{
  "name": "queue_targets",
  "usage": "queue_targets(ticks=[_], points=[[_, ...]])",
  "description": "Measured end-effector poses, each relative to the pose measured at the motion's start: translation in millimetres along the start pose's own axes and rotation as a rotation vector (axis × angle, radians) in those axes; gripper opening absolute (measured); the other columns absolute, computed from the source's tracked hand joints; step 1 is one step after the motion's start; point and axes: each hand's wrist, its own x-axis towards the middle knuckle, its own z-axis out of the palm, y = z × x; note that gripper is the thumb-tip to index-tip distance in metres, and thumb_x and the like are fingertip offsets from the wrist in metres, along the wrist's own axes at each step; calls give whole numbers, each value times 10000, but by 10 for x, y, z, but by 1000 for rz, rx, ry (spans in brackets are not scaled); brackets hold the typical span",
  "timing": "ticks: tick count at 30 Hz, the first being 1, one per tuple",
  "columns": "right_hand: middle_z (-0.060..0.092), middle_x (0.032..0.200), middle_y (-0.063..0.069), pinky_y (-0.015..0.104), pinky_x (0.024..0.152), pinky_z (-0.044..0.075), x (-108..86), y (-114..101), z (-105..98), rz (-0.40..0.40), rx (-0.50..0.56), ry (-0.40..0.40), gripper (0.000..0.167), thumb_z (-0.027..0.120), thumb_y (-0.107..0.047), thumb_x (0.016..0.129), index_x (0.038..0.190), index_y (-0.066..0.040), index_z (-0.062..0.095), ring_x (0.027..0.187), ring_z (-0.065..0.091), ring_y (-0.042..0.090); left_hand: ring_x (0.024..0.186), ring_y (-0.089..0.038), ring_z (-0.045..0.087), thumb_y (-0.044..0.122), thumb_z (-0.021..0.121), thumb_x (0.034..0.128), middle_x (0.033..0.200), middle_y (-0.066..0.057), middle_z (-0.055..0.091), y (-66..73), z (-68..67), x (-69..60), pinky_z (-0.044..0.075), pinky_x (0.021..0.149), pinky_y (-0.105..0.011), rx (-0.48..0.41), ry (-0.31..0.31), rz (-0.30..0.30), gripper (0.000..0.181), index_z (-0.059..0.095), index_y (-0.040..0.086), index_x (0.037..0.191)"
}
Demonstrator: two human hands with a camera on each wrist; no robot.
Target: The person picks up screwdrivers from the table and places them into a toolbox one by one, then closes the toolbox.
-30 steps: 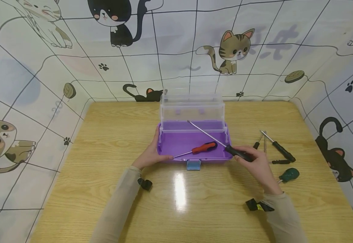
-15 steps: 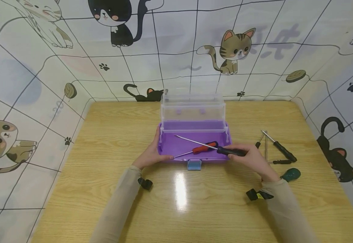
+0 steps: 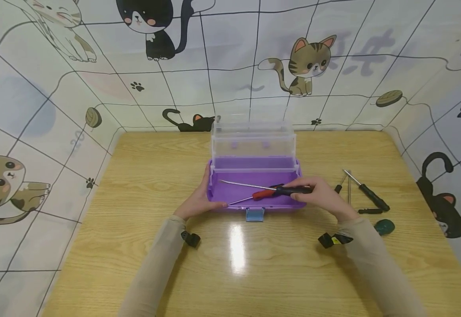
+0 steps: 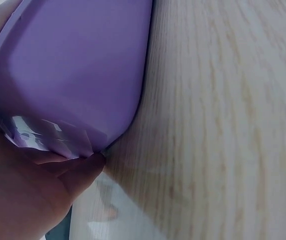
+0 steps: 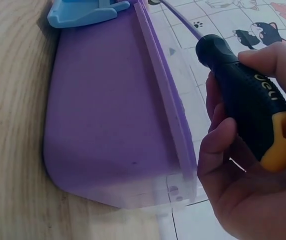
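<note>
at a wooden table (image 3: 107, 229) by cat-printed walls (image 3: 230, 57), left hand (image 3: 195, 198) grips purple box (image 5: 102, 110), right hand (image 3: 322, 196) holds screwdriver (image 3: 285, 190), tip contact unclear.

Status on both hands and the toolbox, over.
Right hand holds black screwdriver over open purple toolbox. Left hand grips its left end. Possible obstacle: red screwdriver lying inside.

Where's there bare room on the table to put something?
Bare table lies left of the left hand, and between the sleeves in front of the purple box. It's crowded right of the box, where loose screwdrivers lie past the right hand.
</note>
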Motion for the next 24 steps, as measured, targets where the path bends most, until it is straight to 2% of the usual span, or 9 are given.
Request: queue_targets(ticks=[6, 13, 19, 24], points=[[667, 1091, 105, 275, 680, 450, 74, -20, -2, -27, -8, -46, 252, 723, -96, 863, 1113, -63, 730, 853, 509, 243, 1440, -340, 66, 40, 829, 721, 1591, -135, -135, 233, -10, -67, 191, 1122, -500, -22, -21, -4, 1325, -225, 193, 1510], [682, 1073, 89, 248, 617, 440, 151, -2, 56, -82, -59, -91, 256, 733, -77, 851, 1107, -69, 738, 810, 538, 203, 1444, -309, 51, 47, 819, 736, 1589, -112, -150, 256, -11, -70, 115, 1143, -476, -4, -23, 2, 1308, -228, 202, 1505], [684, 1032, 62, 250, 582, 401, 191, -10, 110, -85, -107, -135, 261, 736, -84, 848, 1109, -91, 739, 766, 515, 191, 1446, -307, 39, 68, 825, 739, 1590, -100, -159, 258, -9, -67, 115, 1141, -485, -19, -23, -4, 1310, -226, 214, 1507], [665, 963, 60, 241, 548, 380, 224, -17, 143, -135, -145, -188, 272, 729, -54, 836, 1108, -62, 733, 680, 474, 168, 1446, -321, 7, 71, 825, 740, 1591, -112, -158, 260, -6, -74, 107, 1135, -522, 2, -17, 4, 1309, -225, 208, 1510]])
